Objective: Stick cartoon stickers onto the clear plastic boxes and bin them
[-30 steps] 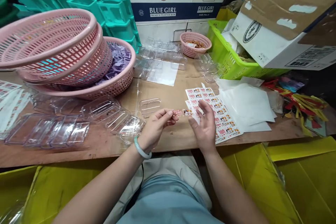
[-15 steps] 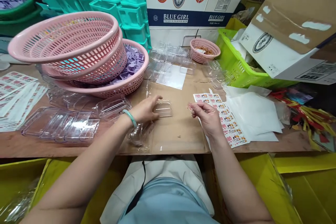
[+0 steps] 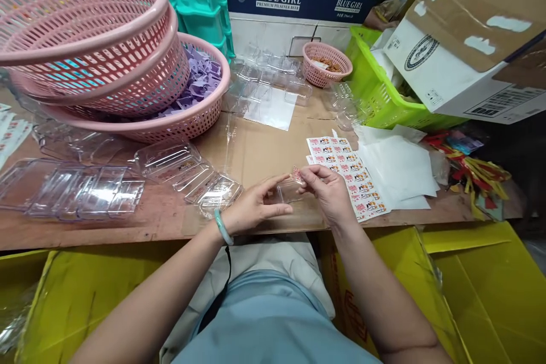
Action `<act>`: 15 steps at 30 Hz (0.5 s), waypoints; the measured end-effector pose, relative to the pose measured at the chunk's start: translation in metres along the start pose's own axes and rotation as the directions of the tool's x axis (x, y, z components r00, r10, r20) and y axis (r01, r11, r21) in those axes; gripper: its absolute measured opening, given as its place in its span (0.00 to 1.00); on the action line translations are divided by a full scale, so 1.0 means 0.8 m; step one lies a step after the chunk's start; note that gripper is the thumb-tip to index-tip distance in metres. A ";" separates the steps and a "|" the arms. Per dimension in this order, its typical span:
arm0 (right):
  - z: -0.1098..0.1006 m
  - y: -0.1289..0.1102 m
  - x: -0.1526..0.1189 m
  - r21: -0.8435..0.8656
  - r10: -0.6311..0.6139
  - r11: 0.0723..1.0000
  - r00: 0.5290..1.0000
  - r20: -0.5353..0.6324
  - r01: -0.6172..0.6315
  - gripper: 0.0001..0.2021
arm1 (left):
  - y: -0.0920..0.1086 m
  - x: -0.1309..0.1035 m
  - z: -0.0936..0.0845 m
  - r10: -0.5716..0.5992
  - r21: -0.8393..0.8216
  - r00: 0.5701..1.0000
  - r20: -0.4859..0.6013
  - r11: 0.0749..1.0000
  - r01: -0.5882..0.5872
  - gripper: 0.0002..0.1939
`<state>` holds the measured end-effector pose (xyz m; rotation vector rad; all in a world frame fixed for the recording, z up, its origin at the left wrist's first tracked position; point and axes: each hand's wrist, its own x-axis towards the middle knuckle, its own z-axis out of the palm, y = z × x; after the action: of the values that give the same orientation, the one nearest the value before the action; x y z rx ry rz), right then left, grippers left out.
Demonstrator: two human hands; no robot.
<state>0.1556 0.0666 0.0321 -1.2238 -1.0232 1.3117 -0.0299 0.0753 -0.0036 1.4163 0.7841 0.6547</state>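
A small pink sticker (image 3: 297,174) is pinched between the thumb and forefinger of my right hand (image 3: 330,190). It is over a clear plastic box (image 3: 288,192) lying on the cardboard in front of me. My left hand (image 3: 256,205), with a green bangle at the wrist, is at the left side of this box. Its thumb and fingers are stretched apart, fingertips close to the sticker; whether they touch the box I cannot tell. Beside my right hand lies a sticker sheet (image 3: 356,176) printed with cats and pink designs.
Clear plastic boxes (image 3: 187,173) and a row of overlapping clear trays (image 3: 85,190) lie at left. Pink baskets (image 3: 205,119) hold purple pieces behind them. White backing sheets (image 3: 401,173), a lime crate (image 3: 371,91) and a carton (image 3: 447,79) are at right.
My left hand has come nearer to me and turned toward my right hand. The clear box now lies closer to the sticker. The view has tilted down and shifted slightly right.
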 end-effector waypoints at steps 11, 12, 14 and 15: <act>-0.020 -0.034 -0.015 -0.450 0.238 0.884 0.950 0.204 -0.125 0.17 | 0.007 -0.002 -0.009 -0.037 -0.220 0.990 0.133 0.973 0.066 0.34; -0.019 -0.034 -0.015 -0.470 0.243 0.874 0.949 0.200 -0.125 0.17 | 0.007 -0.001 -0.010 -0.032 -0.216 0.991 0.132 0.975 0.060 0.34; -0.018 -0.033 -0.014 -0.499 0.249 0.858 0.949 0.193 -0.124 0.18 | 0.008 0.000 -0.010 -0.028 -0.209 0.990 0.136 0.976 0.056 0.35; -0.017 -0.033 -0.013 -0.508 0.252 0.853 0.948 0.194 -0.123 0.18 | 0.008 0.001 -0.011 -0.029 -0.202 0.990 0.139 0.978 0.057 0.36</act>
<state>0.1718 0.0582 0.0581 -1.5970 -1.5206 1.4362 -0.0360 0.0812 0.0026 1.2377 0.6199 0.5826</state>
